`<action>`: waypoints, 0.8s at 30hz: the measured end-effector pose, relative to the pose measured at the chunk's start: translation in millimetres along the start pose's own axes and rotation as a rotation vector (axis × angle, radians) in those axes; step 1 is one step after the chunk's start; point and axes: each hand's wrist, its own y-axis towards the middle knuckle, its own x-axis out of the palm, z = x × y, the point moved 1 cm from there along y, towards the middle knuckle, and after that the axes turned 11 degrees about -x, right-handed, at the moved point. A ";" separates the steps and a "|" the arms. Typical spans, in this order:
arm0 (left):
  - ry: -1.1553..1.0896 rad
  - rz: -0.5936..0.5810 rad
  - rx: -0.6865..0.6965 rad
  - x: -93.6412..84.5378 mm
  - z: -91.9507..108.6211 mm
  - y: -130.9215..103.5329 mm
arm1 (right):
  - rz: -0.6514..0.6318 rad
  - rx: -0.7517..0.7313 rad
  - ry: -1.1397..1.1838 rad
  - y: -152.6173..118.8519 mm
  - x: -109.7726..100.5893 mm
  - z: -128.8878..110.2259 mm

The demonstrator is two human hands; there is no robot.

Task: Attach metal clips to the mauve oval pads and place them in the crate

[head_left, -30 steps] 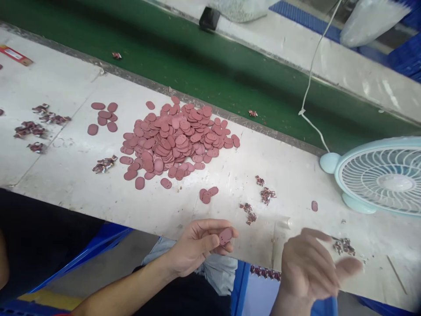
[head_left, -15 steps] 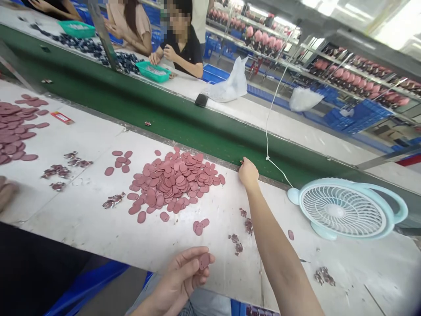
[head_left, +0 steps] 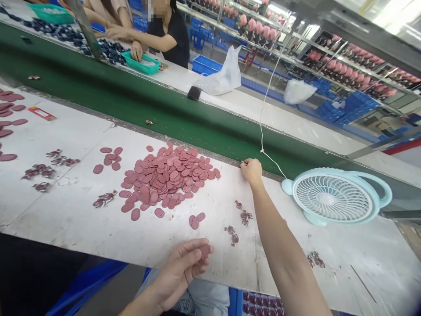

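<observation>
A dusty-pink oval disc is pinched between the thumb and fingers of my left hand, just above the table's near edge. My right hand reaches out to the far edge of the table, beside the green belt. Its fingers are closed, and a tiny piece too small to name shows at the tips. Left of my right hand lies a big heap of pink oval discs. A few discs lie apart, beyond my left hand. Small brown-and-white pieces are scattered beside my right forearm.
A light-blue fan lies at the right, its white cord running up across the belt. More small pieces lie at the left near a red-and-white packet. Across the belt, people work by green baskets and a plastic bag.
The view has shifted slightly, moving the table items left. My right hand stays near the belt edge and my left still holds the disc. A person opposite now reaches into the green basket.
</observation>
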 end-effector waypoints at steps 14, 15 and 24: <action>0.049 -0.018 0.142 -5.2 8.9 0.0 | -0.161 -0.064 0.961 -261.8 -44.4 -92.2; 0.050 -0.022 0.150 -3.3 9.3 1.1 | -0.177 -0.030 1.017 -280.2 -43.8 -94.3; 0.113 -0.084 0.206 16.4 7.0 3.5 | -0.103 0.070 1.085 -315.2 -34.1 -92.9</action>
